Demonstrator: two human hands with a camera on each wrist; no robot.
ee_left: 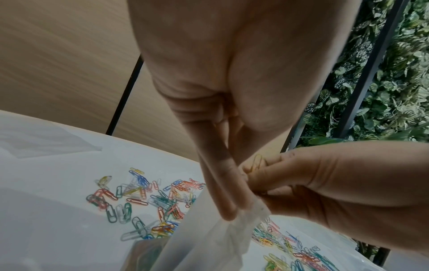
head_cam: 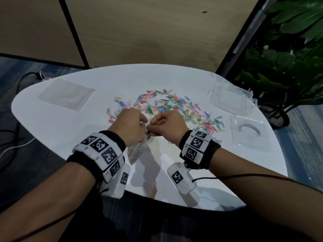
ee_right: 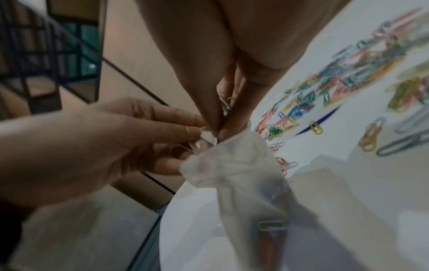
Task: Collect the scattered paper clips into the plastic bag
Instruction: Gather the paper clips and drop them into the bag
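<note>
Colourful paper clips (head_cam: 167,109) lie scattered across the middle of the white table (head_cam: 174,79). Just in front of them my two hands meet over a clear plastic bag (head_cam: 138,151), which hangs crumpled towards the near edge. My left hand (head_cam: 145,127) pinches the bag's mouth (ee_left: 241,218) between thumb and fingers. My right hand (head_cam: 154,125) holds a yellow clip (ee_left: 256,163) at the mouth, with more clips (ee_right: 224,104) tucked in its fingers, and its fingertips touch the bag's rim (ee_right: 223,139). A few clips (ee_right: 271,227) show through the bag.
A second flat plastic bag (head_cam: 66,95) lies at the far left of the table. A clear plastic box (head_cam: 230,100) and its lid (head_cam: 248,133) sit at the right. A potted plant (head_cam: 283,67) stands beyond the right edge, and cables (head_cam: 21,145) run along the floor on the left.
</note>
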